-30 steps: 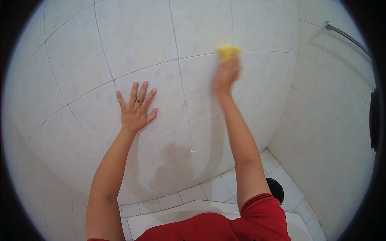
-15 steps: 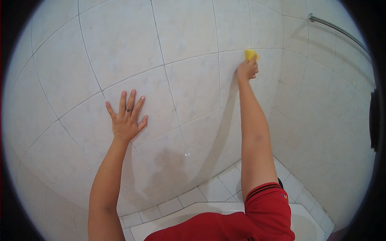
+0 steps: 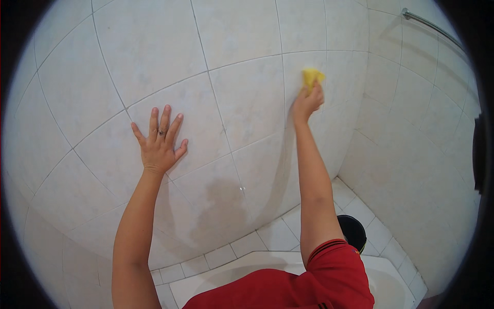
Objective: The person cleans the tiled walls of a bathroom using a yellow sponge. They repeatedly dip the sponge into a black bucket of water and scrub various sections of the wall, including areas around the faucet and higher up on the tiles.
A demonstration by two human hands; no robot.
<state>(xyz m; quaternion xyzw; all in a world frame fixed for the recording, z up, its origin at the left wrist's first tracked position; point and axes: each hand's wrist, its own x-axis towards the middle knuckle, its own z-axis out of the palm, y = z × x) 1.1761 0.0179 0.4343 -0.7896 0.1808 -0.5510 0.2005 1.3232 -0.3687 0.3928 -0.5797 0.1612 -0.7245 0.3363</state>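
Observation:
My right hand (image 3: 309, 102) is closed on a yellow cloth or sponge (image 3: 312, 76), blurred a little, at the tiled wall (image 3: 247, 113) near the right-hand corner. Its exact kind is hard to make out. The arm is stretched far forward and up. On the left, my left hand (image 3: 158, 147) lies with spread fingers against the same wall, just below a grout line, and holds nothing. A ring (image 3: 161, 133) is on one of its fingers.
A metal rail (image 3: 433, 26) is fixed on the right wall. Below me is the white bathtub (image 3: 221, 265) with a tiled ledge (image 3: 278, 234) behind it. A black round container (image 3: 352, 230) stands on the ledge by my right arm. A dark object (image 3: 478, 154) sits at the right rim.
My right hand with the yellow cloth or sponge has moved left and down along the wall. The black container has come into view. My left hand stays on its tile.

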